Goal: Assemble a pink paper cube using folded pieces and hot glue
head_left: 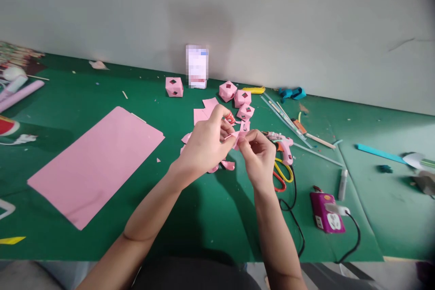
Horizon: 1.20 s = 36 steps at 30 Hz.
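My left hand [205, 142] and my right hand [258, 156] meet above the green mat [204, 217], both pinched on a small folded pink paper piece [238, 138] held between them. Under and behind the hands lie loose pink paper scraps [204, 111]. Three pink paper cubes [239, 99] with small diamond openings sit just beyond the hands, and one more pink cube [174, 87] stands further left.
A large pink paper sheet [97, 163] lies at the left. Right of my hands are a pink glue gun [283, 144], scissors with yellow and red handles [282, 176], glue sticks [285, 120], a purple power strip [324, 212] and a white tube [343, 184].
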Each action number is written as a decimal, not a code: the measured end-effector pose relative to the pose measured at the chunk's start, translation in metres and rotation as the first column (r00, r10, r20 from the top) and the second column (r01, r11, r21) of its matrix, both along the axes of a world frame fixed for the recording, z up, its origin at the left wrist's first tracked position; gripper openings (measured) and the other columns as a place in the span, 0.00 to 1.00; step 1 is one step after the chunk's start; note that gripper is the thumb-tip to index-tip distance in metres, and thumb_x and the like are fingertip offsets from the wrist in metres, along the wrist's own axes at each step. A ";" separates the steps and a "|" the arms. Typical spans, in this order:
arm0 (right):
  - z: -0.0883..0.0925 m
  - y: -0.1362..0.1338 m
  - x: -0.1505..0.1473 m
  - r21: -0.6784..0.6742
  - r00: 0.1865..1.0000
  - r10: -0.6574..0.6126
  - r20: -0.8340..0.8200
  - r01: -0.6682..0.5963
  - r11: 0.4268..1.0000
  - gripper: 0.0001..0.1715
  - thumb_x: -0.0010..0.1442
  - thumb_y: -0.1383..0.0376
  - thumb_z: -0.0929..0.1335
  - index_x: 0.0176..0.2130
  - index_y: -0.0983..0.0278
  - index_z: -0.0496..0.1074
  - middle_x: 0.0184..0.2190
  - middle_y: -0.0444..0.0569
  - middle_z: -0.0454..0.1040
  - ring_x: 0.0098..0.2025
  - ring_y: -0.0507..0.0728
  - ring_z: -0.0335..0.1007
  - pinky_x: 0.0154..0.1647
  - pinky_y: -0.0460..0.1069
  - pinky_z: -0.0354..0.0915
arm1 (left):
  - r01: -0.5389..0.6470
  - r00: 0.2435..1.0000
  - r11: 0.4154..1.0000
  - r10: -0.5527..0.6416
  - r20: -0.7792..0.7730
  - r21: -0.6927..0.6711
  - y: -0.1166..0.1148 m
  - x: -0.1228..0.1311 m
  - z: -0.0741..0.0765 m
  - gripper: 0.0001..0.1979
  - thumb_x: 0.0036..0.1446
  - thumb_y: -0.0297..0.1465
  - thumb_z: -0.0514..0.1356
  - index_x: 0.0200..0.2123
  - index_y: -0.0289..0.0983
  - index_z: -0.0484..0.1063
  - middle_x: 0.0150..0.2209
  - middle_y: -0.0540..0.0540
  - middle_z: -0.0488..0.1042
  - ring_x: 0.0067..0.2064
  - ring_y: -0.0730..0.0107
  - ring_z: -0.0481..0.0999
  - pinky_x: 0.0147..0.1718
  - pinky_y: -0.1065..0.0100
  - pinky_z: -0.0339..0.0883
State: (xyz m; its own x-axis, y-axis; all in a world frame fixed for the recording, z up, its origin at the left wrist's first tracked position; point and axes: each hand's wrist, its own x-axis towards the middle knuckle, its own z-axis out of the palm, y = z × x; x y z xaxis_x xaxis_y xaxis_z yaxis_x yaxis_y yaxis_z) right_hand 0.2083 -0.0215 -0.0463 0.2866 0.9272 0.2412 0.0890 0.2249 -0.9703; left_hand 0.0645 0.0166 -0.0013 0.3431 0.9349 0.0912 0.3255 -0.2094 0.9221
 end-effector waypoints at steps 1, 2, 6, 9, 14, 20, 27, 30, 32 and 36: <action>0.000 0.000 0.000 -0.001 1.000 0.001 -0.001 -0.001 1.000 0.15 0.60 0.67 0.71 0.24 0.61 0.68 0.21 0.40 0.67 0.25 0.50 0.60 0.27 0.47 0.57 | -0.001 1.000 1.000 0.001 0.000 -0.003 0.000 0.000 0.000 0.16 0.59 0.23 0.64 0.44 0.42 0.61 0.35 0.53 0.80 0.35 0.70 0.83 0.35 0.70 0.76; 0.000 0.000 -0.001 -0.003 1.000 0.002 -0.003 -0.002 1.000 0.15 0.60 0.66 0.71 0.24 0.61 0.68 0.21 0.40 0.68 0.25 0.50 0.60 0.27 0.47 0.57 | -0.002 1.000 1.000 0.002 0.000 -0.005 0.001 0.000 0.000 0.16 0.59 0.23 0.64 0.44 0.42 0.61 0.35 0.53 0.80 0.36 0.70 0.83 0.36 0.69 0.76; 0.000 -0.001 0.000 -0.033 1.000 0.007 0.006 -0.007 0.999 0.15 0.63 0.62 0.72 0.25 0.61 0.70 0.22 0.41 0.70 0.26 0.51 0.62 0.28 0.47 0.59 | -0.012 1.000 1.000 0.012 0.001 0.005 0.003 -0.003 0.001 0.15 0.59 0.23 0.64 0.44 0.42 0.61 0.35 0.53 0.79 0.35 0.71 0.83 0.37 0.69 0.77; 0.002 -0.002 0.004 -0.078 0.995 0.048 0.085 -0.041 0.996 0.15 0.65 0.60 0.72 0.28 0.62 0.73 0.23 0.42 0.72 0.26 0.51 0.64 0.30 0.48 0.61 | -0.003 1.000 1.000 0.003 -0.015 0.001 0.004 -0.007 0.002 0.15 0.59 0.24 0.64 0.44 0.42 0.61 0.36 0.52 0.80 0.37 0.70 0.83 0.37 0.69 0.77; 0.000 -0.004 0.009 -0.102 0.972 0.092 0.215 -0.071 0.992 0.18 0.68 0.55 0.70 0.29 0.61 0.71 0.24 0.43 0.72 0.27 0.52 0.64 0.30 0.49 0.61 | 0.042 0.998 0.999 -0.043 -0.052 -0.020 0.003 -0.009 0.001 0.16 0.60 0.25 0.63 0.47 0.42 0.62 0.37 0.51 0.81 0.37 0.67 0.84 0.36 0.67 0.77; -0.005 -0.004 0.001 0.070 0.967 -0.121 0.225 0.108 0.992 0.17 0.70 0.57 0.69 0.30 0.60 0.70 0.26 0.43 0.70 0.29 0.53 0.64 0.32 0.49 0.61 | 0.014 0.998 1.000 -0.014 0.057 -0.001 0.000 0.000 0.000 0.14 0.62 0.27 0.64 0.47 0.41 0.64 0.39 0.49 0.81 0.39 0.70 0.83 0.40 0.69 0.79; 0.003 -0.007 -0.009 -0.076 0.999 0.032 -0.013 -0.033 0.997 0.17 0.67 0.53 0.71 0.31 0.60 0.72 0.24 0.41 0.70 0.25 0.51 0.66 0.29 0.48 0.63 | -0.098 0.987 0.985 0.079 0.137 0.141 -0.001 0.004 -0.001 0.14 0.62 0.24 0.62 0.49 0.40 0.65 0.39 0.51 0.81 0.43 0.72 0.84 0.44 0.71 0.78; 0.003 -0.007 -0.010 -0.103 0.993 0.099 -0.069 -0.106 0.989 0.16 0.66 0.52 0.71 0.33 0.59 0.73 0.24 0.40 0.71 0.24 0.51 0.67 0.27 0.48 0.65 | -0.094 0.990 0.985 0.079 0.114 0.142 -0.001 0.003 0.001 0.14 0.61 0.24 0.64 0.48 0.40 0.66 0.39 0.51 0.82 0.42 0.71 0.84 0.44 0.71 0.78; 0.003 -0.008 -0.010 -0.089 0.991 0.092 -0.099 -0.101 0.991 0.16 0.66 0.53 0.71 0.32 0.59 0.72 0.24 0.40 0.71 0.24 0.51 0.68 0.28 0.48 0.65 | -0.079 0.991 0.990 0.065 0.114 0.117 -0.001 0.003 0.002 0.15 0.61 0.24 0.64 0.49 0.40 0.66 0.39 0.51 0.82 0.41 0.71 0.84 0.43 0.71 0.79; 0.003 -0.008 -0.008 -0.095 0.997 0.077 0.021 -0.075 0.993 0.16 0.69 0.54 0.69 0.33 0.60 0.74 0.25 0.42 0.74 0.26 0.52 0.70 0.29 0.49 0.66 | -0.078 0.991 0.993 0.067 0.119 0.092 0.001 0.001 0.002 0.15 0.60 0.25 0.65 0.48 0.40 0.66 0.39 0.51 0.82 0.40 0.71 0.84 0.41 0.70 0.79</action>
State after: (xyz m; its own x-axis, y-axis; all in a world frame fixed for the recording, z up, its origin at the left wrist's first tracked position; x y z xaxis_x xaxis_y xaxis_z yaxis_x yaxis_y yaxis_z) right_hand 0.2002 -0.0290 -0.0436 0.2093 0.9650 0.1583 0.0995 0.1400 -0.9851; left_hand 0.0650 0.0172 0.0008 0.2565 0.9418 0.2173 0.2356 -0.2789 0.9310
